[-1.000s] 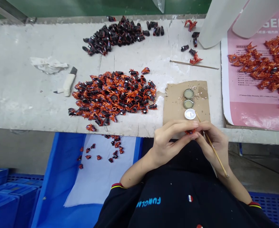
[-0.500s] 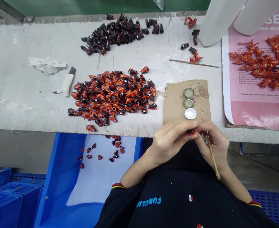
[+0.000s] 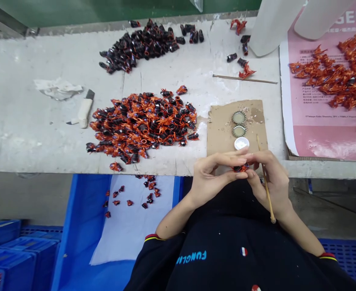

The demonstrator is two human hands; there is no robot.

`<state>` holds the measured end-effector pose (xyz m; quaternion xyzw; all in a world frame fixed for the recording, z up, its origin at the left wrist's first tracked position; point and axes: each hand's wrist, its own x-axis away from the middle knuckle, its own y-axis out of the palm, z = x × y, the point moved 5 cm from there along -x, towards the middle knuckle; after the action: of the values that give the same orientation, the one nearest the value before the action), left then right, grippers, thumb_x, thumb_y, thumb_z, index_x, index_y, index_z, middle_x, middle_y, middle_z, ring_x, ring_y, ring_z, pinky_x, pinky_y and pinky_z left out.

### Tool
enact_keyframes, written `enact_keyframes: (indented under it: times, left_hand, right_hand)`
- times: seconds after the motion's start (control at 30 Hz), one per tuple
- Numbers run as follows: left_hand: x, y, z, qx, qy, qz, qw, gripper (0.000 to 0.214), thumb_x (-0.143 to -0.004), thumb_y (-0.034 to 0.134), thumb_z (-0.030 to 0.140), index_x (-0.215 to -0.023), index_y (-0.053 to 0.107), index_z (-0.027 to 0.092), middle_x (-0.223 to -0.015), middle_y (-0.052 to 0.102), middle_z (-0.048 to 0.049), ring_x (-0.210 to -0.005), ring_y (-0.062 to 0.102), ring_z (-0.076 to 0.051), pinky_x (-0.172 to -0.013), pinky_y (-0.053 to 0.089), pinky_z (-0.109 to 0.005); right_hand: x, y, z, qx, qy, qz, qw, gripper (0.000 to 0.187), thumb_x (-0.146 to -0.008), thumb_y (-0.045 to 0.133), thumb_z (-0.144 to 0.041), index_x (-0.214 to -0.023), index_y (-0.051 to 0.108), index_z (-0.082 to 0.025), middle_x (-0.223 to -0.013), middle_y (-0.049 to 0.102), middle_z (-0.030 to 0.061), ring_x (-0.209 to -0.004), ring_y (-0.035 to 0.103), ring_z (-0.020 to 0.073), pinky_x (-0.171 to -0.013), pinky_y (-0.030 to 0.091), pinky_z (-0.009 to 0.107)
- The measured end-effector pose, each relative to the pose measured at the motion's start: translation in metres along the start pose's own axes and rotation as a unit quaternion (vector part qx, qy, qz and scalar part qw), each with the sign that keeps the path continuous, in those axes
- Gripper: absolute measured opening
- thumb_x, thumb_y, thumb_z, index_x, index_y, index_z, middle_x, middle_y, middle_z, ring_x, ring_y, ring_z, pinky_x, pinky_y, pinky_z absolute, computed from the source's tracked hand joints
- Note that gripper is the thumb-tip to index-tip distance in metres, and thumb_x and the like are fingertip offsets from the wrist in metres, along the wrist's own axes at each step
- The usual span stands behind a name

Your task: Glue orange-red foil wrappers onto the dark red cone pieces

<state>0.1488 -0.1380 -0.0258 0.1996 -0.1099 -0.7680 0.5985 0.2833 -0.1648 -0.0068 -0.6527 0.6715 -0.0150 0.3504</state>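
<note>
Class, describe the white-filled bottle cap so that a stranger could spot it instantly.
Find the brown cardboard at the table's near edge, just beyond the person's hands. Three caps lie in a row on it; take the nearest, the white cap. The other two caps look dull greenish inside.

A white-handled knife (image 3: 83, 112) lay at left of frame beside a crumpled rag (image 3: 57, 87). A pile of black pieces (image 3: 141, 44) sat upper centre. A blue bin (image 3: 75, 226) stood lower left, holding white paper (image 3: 129, 226).

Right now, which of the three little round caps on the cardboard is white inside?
The white-filled cap, nearest the person's hands. The two caps behind it look greyish inside, with crimped metal edges.
</note>
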Motion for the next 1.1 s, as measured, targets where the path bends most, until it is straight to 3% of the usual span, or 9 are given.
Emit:
enact_keyframes:
  times: [0.13,0.23,0.37,0.47,0.6,0.8,0.93,1.1]
  left_hand:
    - [0.000,0.002,-0.003,0.062,-0.041,0.002,0.997,0.016,-0.079,0.085,0.020,-0.091,0.078,0.028,-0.109,0.081,-0.0008,-0.124,0.068,-0.025,-0.105,0.060,-0.037]
    - [0.003,0.004,-0.005,0.088,-0.059,0.010,0.994,0.015,-0.079,0.085,0.023,-0.090,0.078,0.029,-0.113,0.080,-0.0001,-0.121,0.071,-0.025,-0.099,0.063,-0.036]
    - [0.005,0.004,-0.002,0.088,-0.037,0.017,0.995,0.015,-0.077,0.087,0.029,-0.088,0.077,0.031,-0.114,0.080,0.0030,-0.127,0.067,-0.023,-0.120,0.047,-0.045]
    - [0.005,0.008,-0.002,0.115,-0.048,0.003,0.992,0.015,-0.078,0.086,0.030,-0.089,0.077,0.033,-0.113,0.080,0.0050,-0.131,0.064,-0.023,-0.121,0.045,-0.048]
    - [0.007,0.015,-0.003,0.159,-0.086,-0.021,0.983,0.015,-0.077,0.087,0.029,-0.088,0.078,0.035,-0.106,0.081,0.0080,-0.123,0.070,-0.020,-0.121,0.046,-0.044]
    - [0.013,0.025,-0.005,0.204,-0.128,-0.018,0.970,0.018,-0.073,0.089,0.038,-0.080,0.075,0.029,-0.096,0.082,0.0050,-0.109,0.076,-0.018,-0.121,0.045,-0.042]
    - [0.014,0.029,-0.005,0.240,-0.120,0.003,0.963,0.018,-0.072,0.090,0.034,-0.080,0.074,0.028,-0.085,0.080,0.0058,-0.099,0.078,-0.016,-0.120,0.046,-0.041]
    - [0.015,0.029,-0.012,0.232,-0.144,0.019,0.962,0.023,-0.070,0.091,0.039,-0.077,0.073,0.028,-0.083,0.080,0.0057,-0.099,0.077,-0.015,-0.112,0.053,-0.034]
  right_hand:
    - [-0.002,0.003,-0.002,-0.038,-0.024,-0.019,0.999,0.015,-0.101,0.052,-0.030,-0.113,0.058,-0.023,-0.097,0.071,0.0050,-0.090,0.069,0.0178,-0.074,0.057,0.030]
    - [-0.003,0.003,-0.004,-0.065,-0.030,-0.008,0.997,0.015,-0.100,0.054,-0.030,-0.113,0.059,-0.023,-0.092,0.069,0.0039,-0.084,0.068,0.0168,-0.070,0.057,0.028]
    - [-0.004,0.004,-0.008,-0.106,-0.042,0.000,0.993,0.015,-0.099,0.056,-0.030,-0.112,0.060,-0.022,-0.086,0.067,0.0022,-0.076,0.064,0.0150,-0.067,0.056,0.026]
    - [-0.005,0.005,-0.011,-0.124,-0.059,-0.003,0.991,0.016,-0.100,0.054,-0.031,-0.113,0.059,-0.023,-0.089,0.066,0.0027,-0.080,0.065,0.0159,-0.070,0.058,0.028]
    - [-0.006,0.005,-0.015,-0.139,-0.073,0.004,0.988,0.018,-0.102,0.049,-0.035,-0.115,0.058,-0.025,-0.096,0.067,0.0032,-0.090,0.066,0.0165,-0.076,0.061,0.030]
    - [-0.007,0.001,-0.024,-0.108,-0.109,0.081,0.985,0.014,-0.101,0.054,-0.036,-0.103,0.060,-0.024,-0.080,0.063,-0.0017,-0.067,0.060,0.0118,-0.058,0.054,0.027]
    - [-0.005,0.001,-0.028,-0.081,-0.104,0.092,0.987,0.014,-0.102,0.050,-0.032,-0.108,0.062,-0.028,-0.076,0.061,-0.0018,-0.063,0.059,0.0131,-0.053,0.052,0.030]
    - [-0.001,-0.002,-0.029,-0.057,-0.078,0.085,0.992,0.011,-0.102,0.050,-0.029,-0.099,0.061,-0.029,-0.074,0.058,-0.0021,-0.063,0.057,0.0134,-0.057,0.054,0.029]
